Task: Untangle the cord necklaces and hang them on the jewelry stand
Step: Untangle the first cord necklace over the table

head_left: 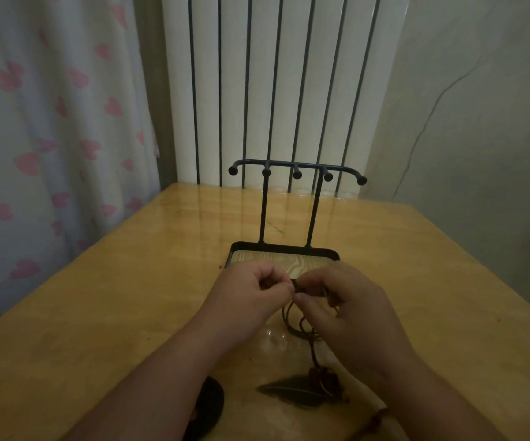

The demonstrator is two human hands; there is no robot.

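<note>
- Showing the untangling step: the left hand (251, 291) and the right hand (349, 310) meet low over the bench (98, 313). Each has its fingers (284, 289) curled in a pinch on one dark knot (298, 285) of the cords (290, 323).
- From the pinch, loops of cord hang toward 6 o'clock and cross one another, so the tangle is judged not yet freed.
- A feather pendant (292, 393) lies on the bench at 6 o'clock of the hands, with brown beads (324, 380) just beside it.
- A dark round piece (208, 405) lies at 7 o'clock, partly behind the left forearm. Whether it belongs to a second necklace cannot be told.
- The jewelry stand (295, 163) rises at 12 o'clock of the hands. All five pegs on its top bar are bare, so nothing is hung yet and the whole hanging step remains.
- The stand's tray (284, 248) shows only its wood-grain floor. Its near edge is hidden behind the hands, so whether any cord lies there cannot be told.
</note>
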